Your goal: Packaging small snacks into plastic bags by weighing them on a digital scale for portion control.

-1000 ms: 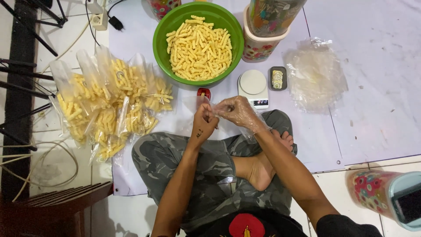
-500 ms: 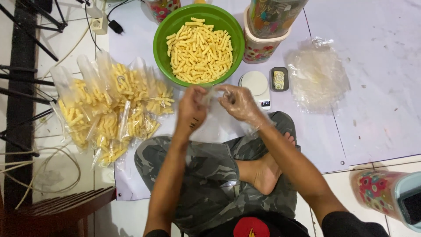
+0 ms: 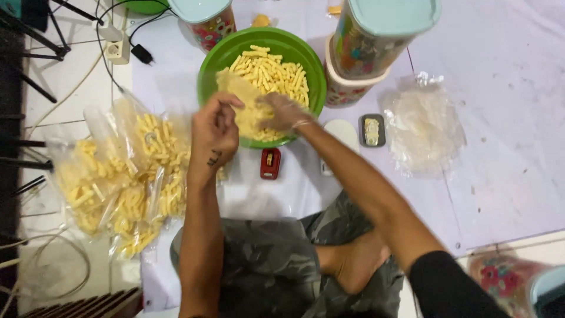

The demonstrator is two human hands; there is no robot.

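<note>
Left hand pinching a clear bag open, gloved right hand cupped on yellow snacks in green bowl

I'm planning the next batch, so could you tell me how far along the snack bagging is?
Done: a pile of filled bags lies beside the person. In hand: the left hand holds a clear bag open over the green bowl while the gloved right hand scoops. Left: many snack sticks and a stack of empty bags.

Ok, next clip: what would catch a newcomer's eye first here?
The round green plastic bowl heaped with pale yellow stick snacks, top centre. Both hands meet over it: the left hand holds a clear plastic bag, the plastic-gloved right hand beside it. Filled clear snack bags pile up at left.
</note>
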